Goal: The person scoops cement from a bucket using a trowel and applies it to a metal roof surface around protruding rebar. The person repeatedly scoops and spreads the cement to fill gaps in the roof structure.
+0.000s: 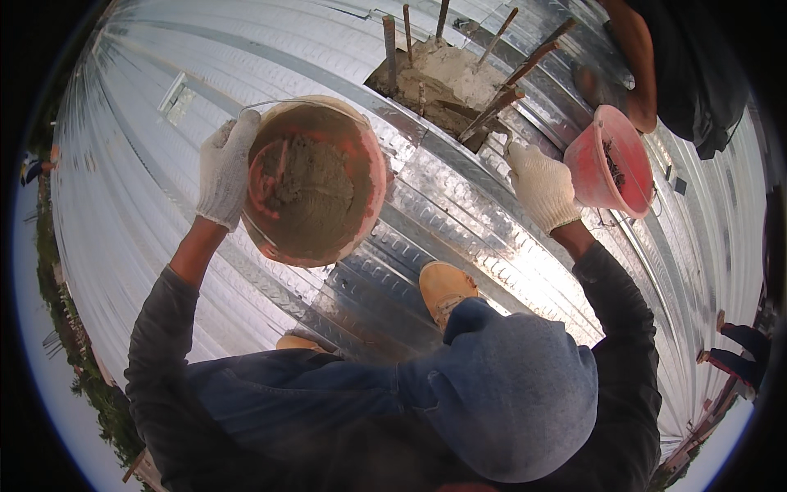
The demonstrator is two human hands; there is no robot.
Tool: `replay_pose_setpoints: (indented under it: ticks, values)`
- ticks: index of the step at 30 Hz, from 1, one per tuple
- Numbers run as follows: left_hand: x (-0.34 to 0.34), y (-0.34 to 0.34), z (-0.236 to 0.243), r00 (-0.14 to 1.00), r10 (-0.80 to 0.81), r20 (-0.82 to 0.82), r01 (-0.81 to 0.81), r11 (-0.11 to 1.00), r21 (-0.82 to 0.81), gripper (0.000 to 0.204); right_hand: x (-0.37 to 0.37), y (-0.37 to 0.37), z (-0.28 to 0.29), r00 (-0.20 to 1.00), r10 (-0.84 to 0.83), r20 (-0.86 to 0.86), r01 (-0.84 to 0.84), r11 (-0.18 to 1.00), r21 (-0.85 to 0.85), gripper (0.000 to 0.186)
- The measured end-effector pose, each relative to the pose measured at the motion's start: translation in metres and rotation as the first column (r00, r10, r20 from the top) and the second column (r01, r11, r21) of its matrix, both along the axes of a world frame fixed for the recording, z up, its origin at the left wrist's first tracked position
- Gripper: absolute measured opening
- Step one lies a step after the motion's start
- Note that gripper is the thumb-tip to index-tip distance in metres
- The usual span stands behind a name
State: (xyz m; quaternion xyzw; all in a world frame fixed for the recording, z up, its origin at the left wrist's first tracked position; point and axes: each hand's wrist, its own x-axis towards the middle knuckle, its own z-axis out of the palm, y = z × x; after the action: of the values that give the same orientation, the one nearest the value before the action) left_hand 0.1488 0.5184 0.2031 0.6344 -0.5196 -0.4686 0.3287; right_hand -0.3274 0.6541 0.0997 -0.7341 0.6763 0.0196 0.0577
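My left hand (226, 170), in a white knitted glove, is closed on the left rim and wire handle of a mortar bucket (375, 176). The bucket tilts towards me, and wet grey mortar (320, 180) covers part of its reddish inside. My right hand (543, 187), gloved too, is closed round a trowel whose curved metal neck (503, 131) shows just past the fingers. Its blade is hard to make out against the grey concrete (451, 74) in a square opening of the metal deck. Rusty rebar stubs (537, 61) stick up around that concrete.
Ribbed, shiny metal decking (164, 221) spreads all round. A red bucket (586, 164) with dark residue inside leans at the right, beside another person's arm (635, 61). My tan shoe (447, 287) rests on the deck. Another person's legs (738, 361) show at the far right.
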Motion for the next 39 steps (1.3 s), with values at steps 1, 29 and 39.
replay_pose_setpoints:
  ticks: [1, 29, 39]
  values:
    - [0.004, -0.001, -0.001, 1.0, -0.004, 0.029, 0.004, 1.0, -0.01, 0.05, 0.002, 0.006, -0.001, 0.999, -0.031, 0.033, 0.03, 0.999, 0.041, 0.021]
    - [-0.005, -0.001, 0.0, 0.999, -0.051, 0.004, 0.051, 0.999, -0.007, 0.045, 0.03, 0.006, 0.018, 0.951, -0.204, 0.232, 0.18, 0.976, 0.12, 0.03]
    - [-0.002, 0.001, -0.005, 0.998, -0.055, -0.028, 0.055, 0.998, -0.011, 0.044, -0.005, -0.014, 0.021, 0.958, 0.123, -0.259, -0.131, 0.991, -0.014, 0.025]
